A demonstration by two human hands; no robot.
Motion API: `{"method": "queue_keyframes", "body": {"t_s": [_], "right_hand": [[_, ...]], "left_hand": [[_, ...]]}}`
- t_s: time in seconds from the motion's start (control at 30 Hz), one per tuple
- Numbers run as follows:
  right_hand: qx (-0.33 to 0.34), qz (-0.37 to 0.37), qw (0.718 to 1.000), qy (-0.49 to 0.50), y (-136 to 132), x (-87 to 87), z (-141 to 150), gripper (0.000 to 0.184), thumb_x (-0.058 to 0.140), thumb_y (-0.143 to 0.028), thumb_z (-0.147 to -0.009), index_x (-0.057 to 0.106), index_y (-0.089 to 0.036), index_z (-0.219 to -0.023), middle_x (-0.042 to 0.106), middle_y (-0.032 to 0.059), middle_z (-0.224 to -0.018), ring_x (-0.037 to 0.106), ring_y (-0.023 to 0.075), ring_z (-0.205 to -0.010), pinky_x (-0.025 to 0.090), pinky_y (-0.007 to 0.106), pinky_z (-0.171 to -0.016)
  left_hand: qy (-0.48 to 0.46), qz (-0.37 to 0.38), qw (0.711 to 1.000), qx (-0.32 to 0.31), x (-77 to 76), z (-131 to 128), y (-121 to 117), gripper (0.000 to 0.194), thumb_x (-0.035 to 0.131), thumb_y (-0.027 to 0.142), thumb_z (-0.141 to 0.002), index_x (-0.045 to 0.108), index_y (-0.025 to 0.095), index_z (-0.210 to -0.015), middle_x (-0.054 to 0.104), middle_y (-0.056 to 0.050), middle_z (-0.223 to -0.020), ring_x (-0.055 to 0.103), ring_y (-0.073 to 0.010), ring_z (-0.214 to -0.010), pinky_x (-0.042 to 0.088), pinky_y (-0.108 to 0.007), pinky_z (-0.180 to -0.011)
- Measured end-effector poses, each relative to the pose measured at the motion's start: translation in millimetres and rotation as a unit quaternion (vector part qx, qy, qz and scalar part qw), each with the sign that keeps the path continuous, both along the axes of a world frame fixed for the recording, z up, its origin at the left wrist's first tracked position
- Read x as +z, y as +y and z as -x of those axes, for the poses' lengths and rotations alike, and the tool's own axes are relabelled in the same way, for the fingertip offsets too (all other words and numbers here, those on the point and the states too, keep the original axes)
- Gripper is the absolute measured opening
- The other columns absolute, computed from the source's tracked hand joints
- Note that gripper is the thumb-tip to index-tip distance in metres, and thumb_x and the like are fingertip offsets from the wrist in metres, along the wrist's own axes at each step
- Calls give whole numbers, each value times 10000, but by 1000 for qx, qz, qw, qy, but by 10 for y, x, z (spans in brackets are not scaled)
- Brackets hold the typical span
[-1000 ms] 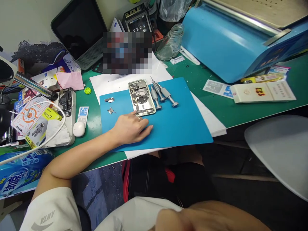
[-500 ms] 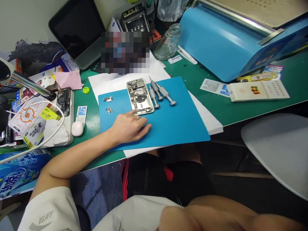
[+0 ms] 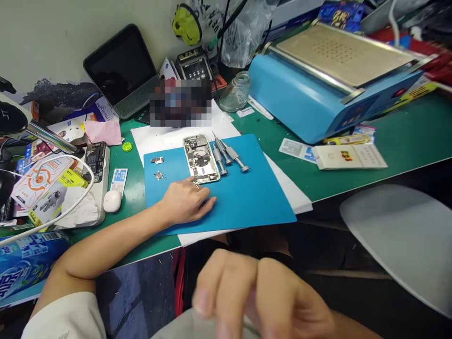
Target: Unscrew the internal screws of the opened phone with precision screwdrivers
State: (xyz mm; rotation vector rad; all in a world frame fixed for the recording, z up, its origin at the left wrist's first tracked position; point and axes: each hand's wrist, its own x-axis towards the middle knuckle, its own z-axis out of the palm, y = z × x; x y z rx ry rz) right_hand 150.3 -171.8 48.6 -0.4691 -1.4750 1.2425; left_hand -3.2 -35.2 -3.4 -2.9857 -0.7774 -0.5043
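Note:
My left hand (image 3: 187,201) rests on the blue mat (image 3: 243,207), its fingers loosely bent and apart. A fingertip touches the lower edge of an opened phone (image 3: 202,160), whose inner parts and battery area face up. Close to the camera, my right hand (image 3: 254,292) is raised, blurred, with fingers bent and nothing visible in them; some fingertips run out of view. Right of the phone lie several grey screwdrivers (image 3: 231,155). To its left are a small metal phone part (image 3: 157,160) and another small part (image 3: 159,175).
White paper (image 3: 151,136) sticks out from under the mat. A blue machine with a flat perforated top (image 3: 300,101) and a glass jar (image 3: 236,92) stand behind. At left are a white lamp base (image 3: 100,188), boxes and a cable. A grey chair (image 3: 399,235) stands at right.
My right hand has risen from the bottom edge into view in front of my lap. The camera view has tilted upward. My left hand stays at the phone's lower edge.

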Motion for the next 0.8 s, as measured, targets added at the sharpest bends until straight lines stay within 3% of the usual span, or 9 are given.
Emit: {"method": "queue_keyframes", "body": {"t_s": [0.07, 0.13, 0.23, 0.3, 0.37, 0.53, 0.63, 0.73, 0.8], "right_hand": [[38, -38, 998, 16, 108, -59, -58, 240, 554, -464, -1014, 484, -278, -878, 629, -66, -567, 709, 138, -622, 565, 252, -668], [53, -120, 985, -116, 236, -137, -202, 368, 445, -470, -1058, 526, -237, -785, 628, -23, -571, 710, 149, -651, 558, 277, -680], [-54, -158, 937, -308, 454, -266, -507, 274, 445, -262, -1065, 638, -195, -883, 736, 40, -779, 725, 155, -778, 576, 289, -741], [-155, -184, 897, -372, 549, -361, -713, 129, 558, -167, -1000, 685, -189, -986, 776, 55, -887, 747, 188, -887, 597, 319, -842], [-205, -157, 884, -390, 536, -467, -889, 130, 596, -140, -972, 706, -201, -1004, 781, 55, -939, 755, 185, -924, 612, 298, -863], [-217, -170, 874, -400, 58, -725, -1255, 177, 574, -145, -971, 722, -212, -1042, 794, 45, -972, 768, 186, -1000, 640, 273, -908], [-203, -193, 841, -462, -313, -801, -1544, 213, 605, -194, -954, 745, -231, -1111, 776, 64, -1161, 738, 227, -1142, 637, 320, -983], [-222, -142, 825, -501, -644, -854, -1886, 269, 607, -303, -956, 728, -253, -1191, 753, 67, -1237, 741, 248, -1137, 654, 343, -965], [-229, -89, 810, -533, -844, -909, -2091, 295, 608, -383, -955, 722, -288, -1210, 764, 47, -1214, 769, 245, -1057, 689, 317, -861]], "left_hand": [[-3, -1, 1000, -3, -15, 2, -2, 386, 452, 334, -1049, 578, 191, -714, 646, -16, -607, 626, -159, -558, 564, -331, -862], [-7, 0, 1000, -5, -44, 2, -6, 387, 452, 334, -1051, 576, 188, -714, 645, -15, -609, 624, -159, -555, 563, -337, -851], [-12, 0, 1000, -4, -95, 2, -7, 387, 460, 333, -1050, 576, 182, -713, 641, -15, -606, 619, -161, -547, 562, -359, -851], [-14, 0, 1000, -4, -116, 8, -2, 381, 466, 329, -1048, 580, 178, -717, 642, -14, -610, 616, -158, -546, 562, -362, -850], [-14, -1, 1000, -3, -121, 22, 4, 388, 455, 325, -1053, 582, 178, -716, 640, -14, -608, 609, -155, -546, 560, -360, -842], [0, 0, 1000, -5, -74, 65, 9, 422, 412, 308, -1056, 577, 189, -685, 611, -23, -593, 586, -163, -558, 537, -341, -751], [18, 25, 999, -26, -1, 59, 9, 409, 440, 316, -1028, 556, 202, -654, 581, -22, -579, 554, -161, -554, 445, -288, -581], [28, 67, 997, -42, 156, 34, -44, 337, 503, 301, -993, 560, 195, -678, 592, -25, -631, 541, -159, -587, 380, -280, -540], [27, 99, 994, -39, 317, 49, -173, 277, 544, 282, -967, 561, 190, -707, 613, -32, -699, 546, -162, -631, 370, -285, -550]]}}
